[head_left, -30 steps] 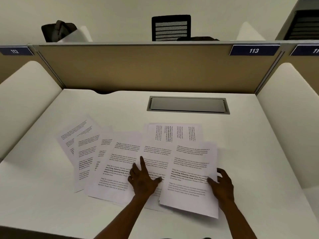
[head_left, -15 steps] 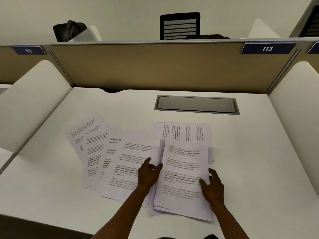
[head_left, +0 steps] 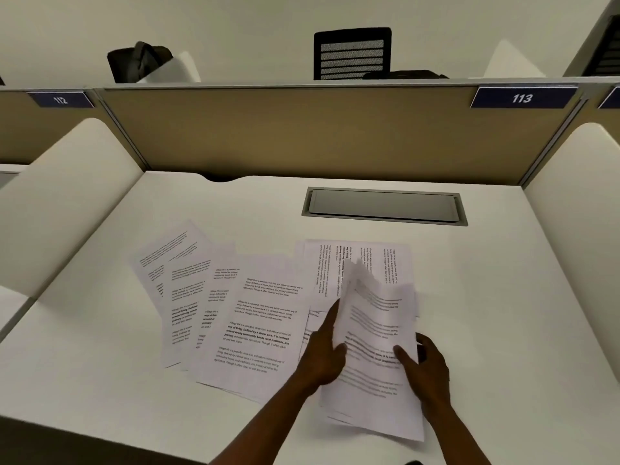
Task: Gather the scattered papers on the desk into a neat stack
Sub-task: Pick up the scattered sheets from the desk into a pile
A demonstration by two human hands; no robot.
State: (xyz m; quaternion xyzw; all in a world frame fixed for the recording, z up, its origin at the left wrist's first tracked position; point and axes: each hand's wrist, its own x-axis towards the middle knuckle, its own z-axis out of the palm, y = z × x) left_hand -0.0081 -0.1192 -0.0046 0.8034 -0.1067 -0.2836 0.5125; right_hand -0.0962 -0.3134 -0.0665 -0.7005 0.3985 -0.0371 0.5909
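Observation:
Several printed white sheets lie fanned and overlapping on the white desk (head_left: 100, 380). The left fan of papers (head_left: 201, 297) spreads from the desk's middle toward the left. One sideways sheet (head_left: 375, 256) lies behind the hands. Both hands hold a small bundle of sheets (head_left: 375, 374), lifted and blurred. My left hand (head_left: 323, 354) grips its left edge, thumb on top. My right hand (head_left: 424, 367) grips the right edge, with the thumb lying over the page.
A grey cable hatch (head_left: 384, 206) is set into the desk behind the papers. A tan partition (head_left: 285, 129) closes the back, and white side panels (head_left: 67, 196) flank the desk. A black chair (head_left: 352, 53) and a dark bag (head_left: 137, 62) stand beyond the partition.
The right-hand sheets were slid together and lifted off the desk into both hands. My left hand moved right from pressing the middle sheet onto the bundle's left edge.

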